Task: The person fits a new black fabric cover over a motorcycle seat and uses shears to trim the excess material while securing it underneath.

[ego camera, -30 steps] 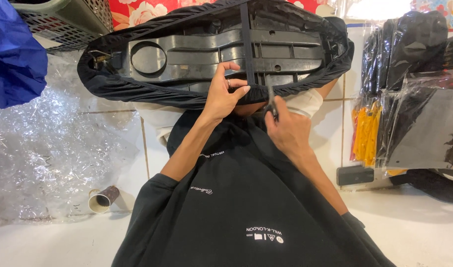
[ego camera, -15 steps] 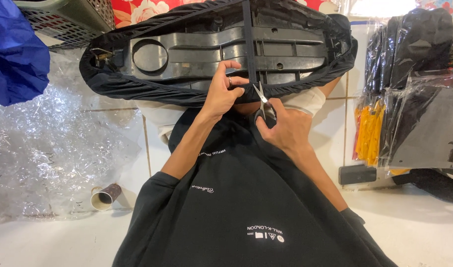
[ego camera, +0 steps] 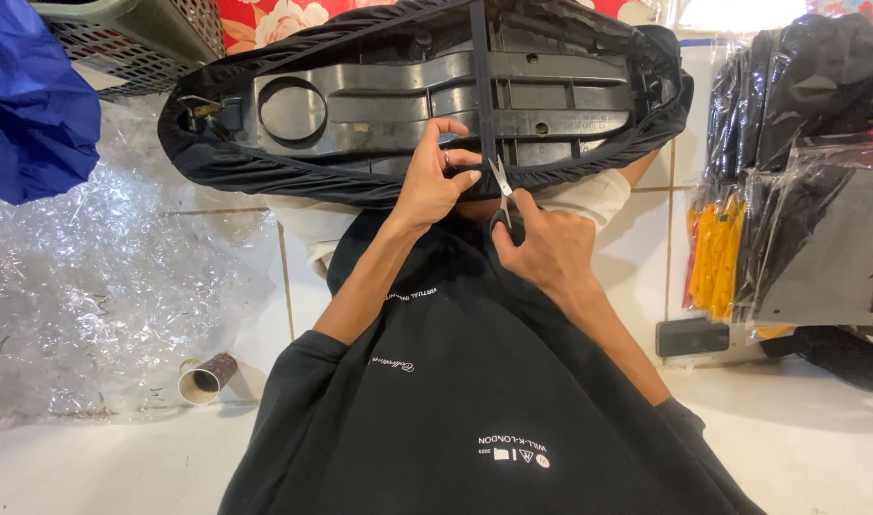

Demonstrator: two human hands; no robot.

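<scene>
An upturned motorcycle seat rests on my lap, showing its black plastic base [ego camera: 389, 100] with a black cover [ego camera: 265, 176] stretched around the rim. A narrow black strap [ego camera: 478, 67] runs across the base. My left hand [ego camera: 434, 181] pinches the strap's lower end at the cover's near edge. My right hand [ego camera: 551, 250] grips small scissors [ego camera: 501, 191], whose blades are parted right beside the strap, just under my left fingers.
Crumpled bubble wrap [ego camera: 93, 286] and a cardboard tape core [ego camera: 205, 378] lie on the white tiled floor at left. A blue cloth [ego camera: 26, 105] and grey basket [ego camera: 141, 33] sit top left. Bagged black seat covers [ego camera: 808, 191], yellow items [ego camera: 718, 257] and a small black box [ego camera: 692, 336] stand right.
My right hand has brought the scissors leftward to the strap and the blades have parted. My left hand has kept its pinch on the strap end.
</scene>
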